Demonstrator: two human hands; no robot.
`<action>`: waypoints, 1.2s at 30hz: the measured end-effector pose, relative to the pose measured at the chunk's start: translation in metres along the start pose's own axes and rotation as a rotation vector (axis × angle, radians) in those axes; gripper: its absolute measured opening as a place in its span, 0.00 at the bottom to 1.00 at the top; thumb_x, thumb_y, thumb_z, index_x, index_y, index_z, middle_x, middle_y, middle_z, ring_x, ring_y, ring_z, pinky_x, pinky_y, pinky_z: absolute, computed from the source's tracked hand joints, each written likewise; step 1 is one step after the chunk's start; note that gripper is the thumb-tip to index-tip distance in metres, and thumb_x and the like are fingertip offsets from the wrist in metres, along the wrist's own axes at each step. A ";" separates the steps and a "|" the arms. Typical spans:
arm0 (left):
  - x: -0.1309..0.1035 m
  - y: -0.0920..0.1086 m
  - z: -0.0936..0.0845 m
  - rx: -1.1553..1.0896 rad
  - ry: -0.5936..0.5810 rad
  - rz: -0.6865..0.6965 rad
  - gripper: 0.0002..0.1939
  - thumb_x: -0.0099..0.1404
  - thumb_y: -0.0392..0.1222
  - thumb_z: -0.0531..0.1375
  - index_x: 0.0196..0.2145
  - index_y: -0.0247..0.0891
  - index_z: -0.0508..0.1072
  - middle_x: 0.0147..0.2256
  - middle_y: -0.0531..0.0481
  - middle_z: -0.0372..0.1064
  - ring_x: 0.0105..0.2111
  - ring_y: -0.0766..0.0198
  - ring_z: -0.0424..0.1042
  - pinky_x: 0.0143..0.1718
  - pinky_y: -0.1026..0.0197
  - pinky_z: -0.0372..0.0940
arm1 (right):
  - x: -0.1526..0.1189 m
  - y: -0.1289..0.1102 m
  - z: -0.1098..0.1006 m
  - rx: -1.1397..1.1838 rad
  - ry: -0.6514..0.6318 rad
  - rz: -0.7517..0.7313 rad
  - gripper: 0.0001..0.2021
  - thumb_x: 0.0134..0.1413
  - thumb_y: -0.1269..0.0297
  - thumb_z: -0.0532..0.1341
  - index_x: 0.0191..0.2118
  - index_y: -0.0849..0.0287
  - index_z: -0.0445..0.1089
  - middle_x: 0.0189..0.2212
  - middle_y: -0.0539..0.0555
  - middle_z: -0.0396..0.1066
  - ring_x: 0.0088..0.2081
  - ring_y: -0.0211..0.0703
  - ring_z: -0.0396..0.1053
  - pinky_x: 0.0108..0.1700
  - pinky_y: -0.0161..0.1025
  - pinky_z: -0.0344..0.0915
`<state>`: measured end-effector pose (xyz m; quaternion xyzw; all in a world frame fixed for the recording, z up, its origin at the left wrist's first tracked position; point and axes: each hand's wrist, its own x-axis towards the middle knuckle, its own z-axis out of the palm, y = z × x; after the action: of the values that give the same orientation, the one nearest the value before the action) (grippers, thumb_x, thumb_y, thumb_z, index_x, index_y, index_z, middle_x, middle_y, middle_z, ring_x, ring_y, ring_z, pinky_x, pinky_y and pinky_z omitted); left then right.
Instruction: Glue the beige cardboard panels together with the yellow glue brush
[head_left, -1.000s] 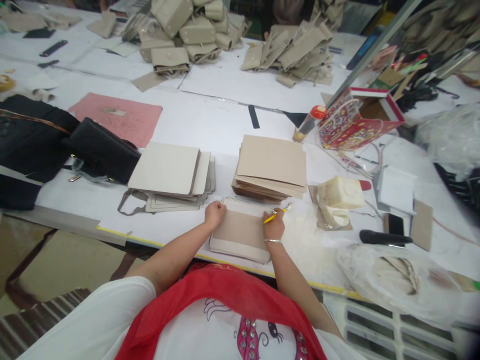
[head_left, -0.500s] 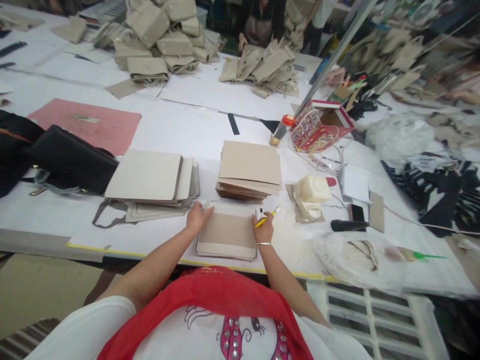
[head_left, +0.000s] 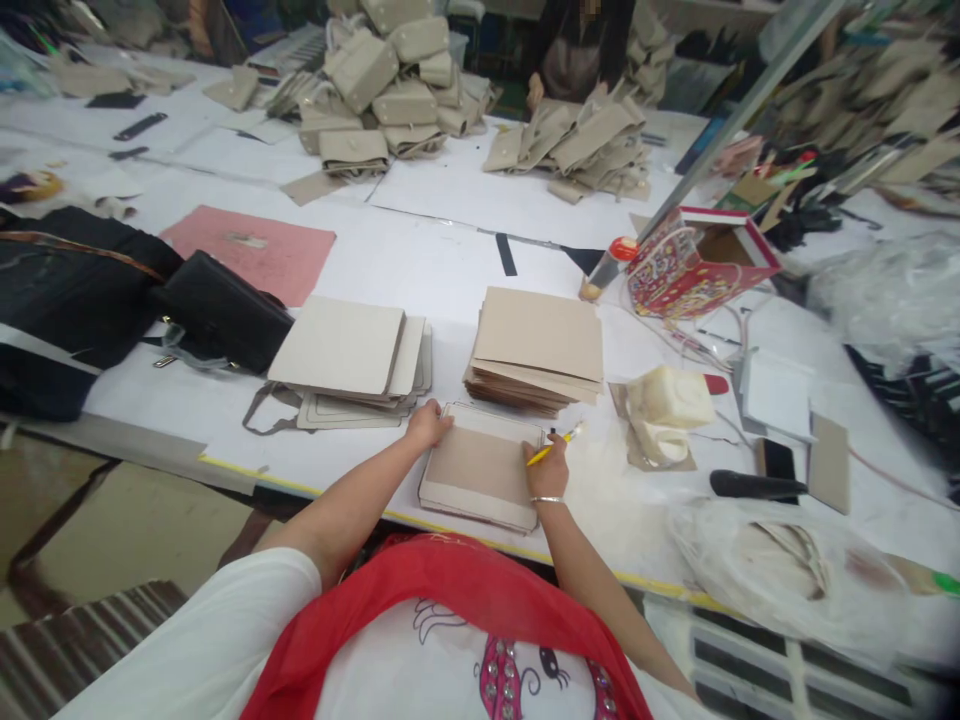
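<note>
Both edges covered

Near the front of the counter (head_left: 420, 265), the beige panel stack (head_left: 478, 462) is lying flat — the left hand (head_left: 429, 426), half-curled, is resting at its far-left corner; the right hand (head_left: 549, 470) is gripping a yellow brush (head_left: 539, 456) — and touching the right edge.

"Touching what with the left hand (head_left: 430, 425)?"
"Resting it at the left edge of the panels (head_left: 480, 464)."
"And with the right hand (head_left: 549, 470)?"
"Holding a yellow tool (head_left: 538, 457) by the right edge."
"Looking beyond?"
"At brown sheets (head_left: 540, 330), with boards (head_left: 341, 345) left, a container (head_left: 670, 397) right."
</note>
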<state>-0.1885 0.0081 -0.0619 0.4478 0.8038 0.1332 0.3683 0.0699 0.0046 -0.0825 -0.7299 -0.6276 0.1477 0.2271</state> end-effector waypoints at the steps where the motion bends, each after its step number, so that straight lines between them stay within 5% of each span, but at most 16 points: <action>1: 0.000 0.000 0.001 -0.043 -0.014 -0.006 0.16 0.58 0.48 0.56 0.41 0.37 0.63 0.22 0.54 0.68 0.17 0.65 0.67 0.22 0.64 0.60 | 0.000 -0.001 -0.001 -0.002 -0.001 -0.002 0.24 0.51 0.50 0.53 0.49 0.61 0.56 0.30 0.54 0.68 0.30 0.44 0.66 0.31 0.37 0.58; 7: -0.020 0.005 -0.017 -0.120 0.042 0.084 0.14 0.58 0.41 0.57 0.43 0.36 0.64 0.22 0.54 0.66 0.21 0.64 0.69 0.27 0.63 0.63 | 0.000 -0.006 -0.013 0.059 -0.021 -0.002 0.27 0.48 0.44 0.53 0.48 0.60 0.57 0.24 0.51 0.68 0.26 0.45 0.67 0.28 0.37 0.57; 12: -0.040 -0.029 -0.079 0.115 0.560 0.510 0.22 0.59 0.48 0.57 0.49 0.36 0.63 0.41 0.41 0.68 0.45 0.56 0.66 0.48 0.54 0.59 | -0.003 0.002 -0.027 0.127 0.088 -0.021 0.26 0.50 0.42 0.50 0.47 0.59 0.57 0.27 0.54 0.70 0.25 0.47 0.68 0.26 0.38 0.57; 14: -0.040 -0.053 -0.114 0.287 0.700 0.524 0.31 0.55 0.51 0.61 0.53 0.35 0.60 0.51 0.35 0.61 0.55 0.49 0.57 0.54 0.49 0.53 | -0.007 0.006 -0.033 0.139 0.105 -0.031 0.27 0.50 0.41 0.49 0.47 0.58 0.57 0.28 0.55 0.71 0.25 0.48 0.69 0.26 0.38 0.57; 16: -0.034 -0.074 -0.147 0.463 0.635 0.468 0.36 0.50 0.48 0.65 0.55 0.37 0.59 0.55 0.35 0.57 0.57 0.45 0.52 0.55 0.47 0.50 | -0.011 0.007 -0.039 0.157 0.115 -0.038 0.27 0.49 0.41 0.49 0.46 0.59 0.57 0.29 0.56 0.71 0.26 0.49 0.70 0.27 0.39 0.59; 18: -0.027 -0.088 -0.169 0.592 0.487 0.436 0.31 0.52 0.40 0.63 0.53 0.39 0.61 0.53 0.39 0.60 0.54 0.48 0.57 0.52 0.49 0.53 | -0.014 0.006 -0.042 0.185 0.104 -0.037 0.27 0.49 0.41 0.49 0.46 0.59 0.57 0.29 0.57 0.72 0.27 0.50 0.70 0.28 0.40 0.60; 21: -0.029 -0.094 -0.182 0.702 0.351 0.443 0.19 0.55 0.32 0.57 0.46 0.40 0.67 0.44 0.44 0.66 0.45 0.55 0.64 0.46 0.54 0.59 | -0.016 0.003 -0.044 0.224 0.089 -0.033 0.27 0.50 0.42 0.50 0.46 0.59 0.57 0.29 0.57 0.72 0.29 0.50 0.71 0.29 0.41 0.62; 26: -0.070 -0.079 -0.152 0.745 0.394 0.777 0.10 0.60 0.32 0.50 0.36 0.39 0.70 0.33 0.45 0.67 0.36 0.59 0.65 0.39 0.57 0.61 | -0.024 -0.004 -0.050 0.342 0.038 -0.026 0.24 0.51 0.45 0.52 0.46 0.59 0.55 0.32 0.56 0.72 0.29 0.46 0.72 0.33 0.41 0.65; 31: -0.117 -0.047 -0.075 0.548 0.426 1.173 0.11 0.64 0.36 0.48 0.40 0.40 0.69 0.34 0.45 0.67 0.34 0.62 0.64 0.37 0.57 0.61 | -0.050 -0.013 -0.060 0.593 -0.185 -0.080 0.19 0.54 0.49 0.53 0.45 0.57 0.53 0.40 0.58 0.70 0.30 0.41 0.73 0.33 0.39 0.68; 36: -0.136 -0.015 -0.004 0.499 0.320 1.324 0.11 0.66 0.37 0.47 0.38 0.38 0.68 0.32 0.46 0.66 0.31 0.64 0.63 0.34 0.59 0.59 | -0.075 -0.012 -0.066 0.736 -0.274 -0.104 0.18 0.52 0.54 0.58 0.43 0.55 0.51 0.45 0.57 0.68 0.31 0.38 0.73 0.35 0.38 0.70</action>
<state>-0.1559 -0.1115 -0.0032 0.8863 0.4147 0.2047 -0.0246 0.0797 -0.0776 -0.0253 -0.5403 -0.5935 0.4471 0.3948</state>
